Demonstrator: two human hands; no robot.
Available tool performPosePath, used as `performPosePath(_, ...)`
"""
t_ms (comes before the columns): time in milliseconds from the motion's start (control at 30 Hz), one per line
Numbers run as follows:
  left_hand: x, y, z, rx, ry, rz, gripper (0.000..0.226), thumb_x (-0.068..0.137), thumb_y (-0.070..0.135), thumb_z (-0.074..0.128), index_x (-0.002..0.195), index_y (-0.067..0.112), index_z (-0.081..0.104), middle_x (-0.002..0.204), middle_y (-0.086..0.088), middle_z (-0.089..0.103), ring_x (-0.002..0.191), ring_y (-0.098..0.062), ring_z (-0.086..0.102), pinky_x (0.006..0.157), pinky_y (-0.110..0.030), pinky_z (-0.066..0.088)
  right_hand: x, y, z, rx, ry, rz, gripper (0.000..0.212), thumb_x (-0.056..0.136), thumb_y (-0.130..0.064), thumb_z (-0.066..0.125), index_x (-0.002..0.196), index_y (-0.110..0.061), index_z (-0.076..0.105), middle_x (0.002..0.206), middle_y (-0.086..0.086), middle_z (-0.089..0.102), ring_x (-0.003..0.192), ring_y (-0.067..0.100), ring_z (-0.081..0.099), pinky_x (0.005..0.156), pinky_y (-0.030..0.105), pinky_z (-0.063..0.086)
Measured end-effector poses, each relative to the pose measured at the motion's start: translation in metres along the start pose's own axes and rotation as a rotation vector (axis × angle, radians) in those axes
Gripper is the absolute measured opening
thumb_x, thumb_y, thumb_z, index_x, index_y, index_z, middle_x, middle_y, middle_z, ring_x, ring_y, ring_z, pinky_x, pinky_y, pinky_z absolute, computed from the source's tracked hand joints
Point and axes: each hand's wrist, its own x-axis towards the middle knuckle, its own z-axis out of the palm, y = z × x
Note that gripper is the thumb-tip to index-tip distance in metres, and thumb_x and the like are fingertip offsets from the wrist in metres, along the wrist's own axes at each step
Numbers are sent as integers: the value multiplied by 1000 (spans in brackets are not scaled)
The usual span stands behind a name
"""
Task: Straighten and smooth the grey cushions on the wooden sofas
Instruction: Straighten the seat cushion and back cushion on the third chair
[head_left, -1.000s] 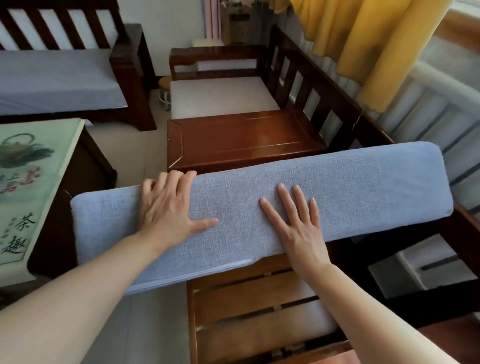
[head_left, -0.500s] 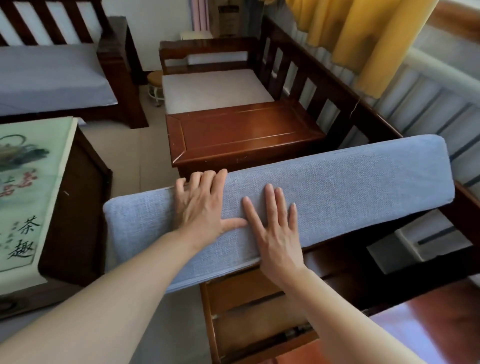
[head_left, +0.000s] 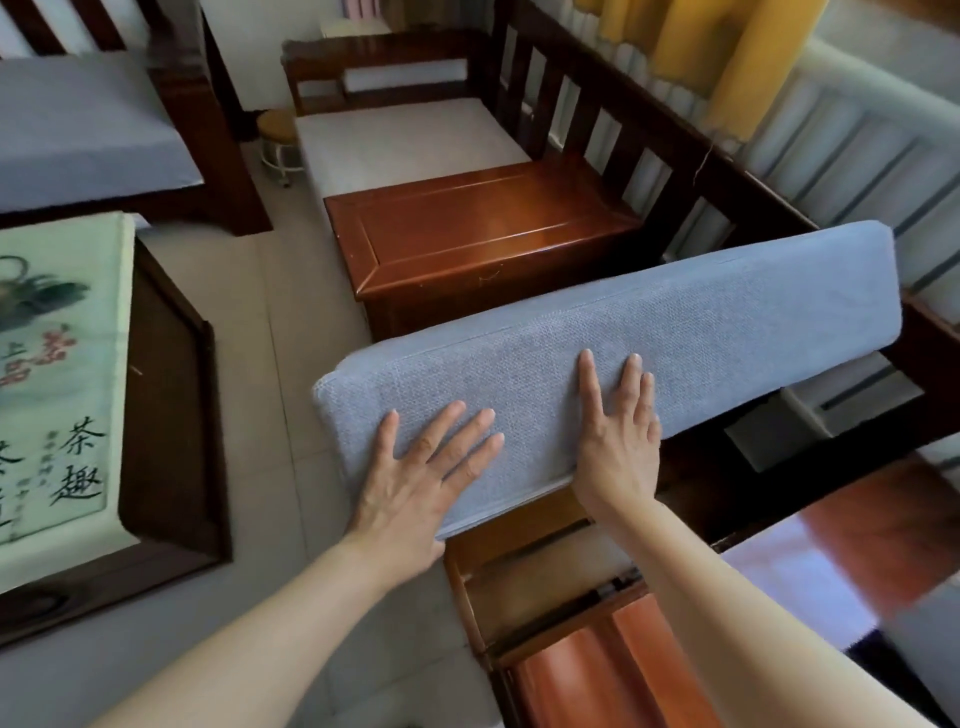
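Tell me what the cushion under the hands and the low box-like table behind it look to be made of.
Cushion: blue-grey woven fabric, matte, with a coarse visible weave and a stitched edge seam; the filling is hidden, probably foam since it holds a slab shape. Low table: reddish-brown wood, glossy lacquer or varnish by its look, with light reflecting off the framed panel top.

Head camera looks steeply down, close overhead.

The grey cushion (head_left: 649, 338) I'm working on is long and coarse-woven. It stands tilted on edge over the near sofa's bare wooden frame (head_left: 530, 561).
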Motion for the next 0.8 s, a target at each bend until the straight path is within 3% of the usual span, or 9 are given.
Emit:
performPosePath(67,-3,7,5,-8,-34,-42,144,39,48,85,152,22,0,160,3,-8,146,-21,-17,105,-62,3,-13,-7,4,93,18,43,91,91,-4,46,149,-37,-16,157,12,-23,146,34,-13,118,44,12)
performPosePath(133,-4,16,4,22,-61,-23,139,61,51,76,143,21,-32,150,5,-40,132,-21,-45,102,-63,-7,-30,-15,9,226,17,107,90,87,-1,47,152,-34,-4,159,13,-17,147,33,-8,116,42,13)
performPosePath(200,-4,18,5,49,-86,-23,130,77,50,65,129,20,-50,135,5,-57,117,-20,-59,98,-62,-17,-45,-24,14,438,45,235,84,85,-2,49,154,-29,7,158,18,-14,146,33,-5,117,39,9)
performPosePath(267,-4,18,4,80,-58,-26,131,74,53,65,133,19,-46,140,3,-53,124,-21,-53,99,-59,-21,-63,-32,16,639,0,355,75,93,-11,48,154,-27,8,157,20,-14,146,33,3,115,35,12)
performPosePath(367,-6,13,3,116,-38,-17,135,66,58,67,140,15,-37,148,0,-42,136,-24,-36,102,-57,-23,-82,-47,20,806,-85,354,73,99,-19,47,154,-30,0,158,16,-8,136,28,29,97,21,26)
performPosePath(500,-1,5,1,149,-42,106,127,76,63,56,134,12,-45,140,-3,-53,127,-24,-49,94,-54,-36,-79,-66,18,804,-73,412,75,98,-17,47,153,-32,-2,157,19,-13,139,34,28,105,30,28)
performPosePath(667,8,-14,-3,171,0,291,119,83,74,38,131,6,-47,141,-8,-51,128,-26,-49,93,-54,-37,-68,-83,14,780,-5,475,74,97,-9,46,154,-25,2,157,20,-7,142,31,24,109,24,20)
performPosePath(800,18,-36,-12,196,-7,508,111,83,76,35,142,10,-31,150,-5,-40,136,-22,-38,95,-49,-37,-65,-103,19,812,130,636,70,94,-3,46,153,-23,15,156,19,7,139,28,29,107,21,22)
